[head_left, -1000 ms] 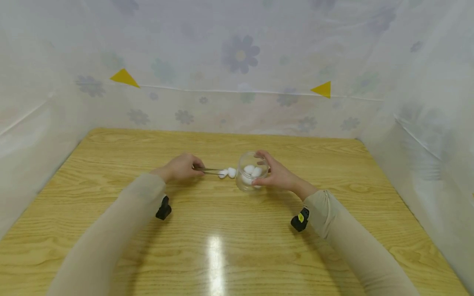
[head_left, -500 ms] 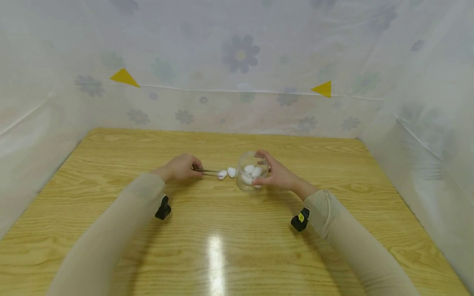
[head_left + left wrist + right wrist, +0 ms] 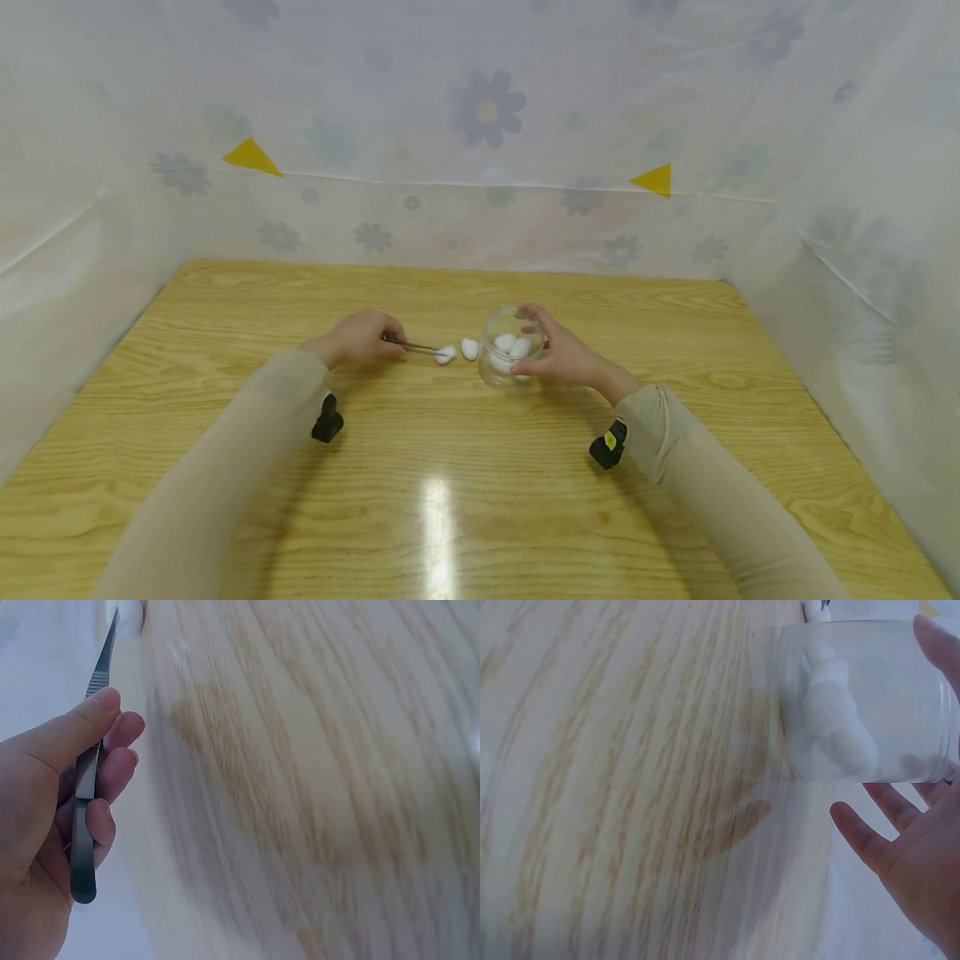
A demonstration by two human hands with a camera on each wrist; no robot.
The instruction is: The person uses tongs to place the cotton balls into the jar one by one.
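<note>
My left hand (image 3: 362,340) pinches metal tweezers (image 3: 417,347), seen close in the left wrist view (image 3: 88,772). Their tips hold a white cotton ball (image 3: 445,355) just above the table. A second cotton ball (image 3: 469,348) lies on the wood beside the jar. My right hand (image 3: 558,354) grips a clear glass jar (image 3: 510,347) standing on the table, with several cotton balls inside (image 3: 832,724). In the right wrist view the fingers (image 3: 870,836) curl around the jar's side (image 3: 870,697).
The wooden table (image 3: 450,500) is walled on three sides by pale flowered sheeting (image 3: 487,108) with two yellow triangles (image 3: 252,157). Black wrist camera mounts (image 3: 327,419) hang under both sleeves.
The left hand has drawn back slightly to the left, and the tweezers now hold one cotton ball apart from the other, which stays by the jar. The right hand and jar have not moved.
</note>
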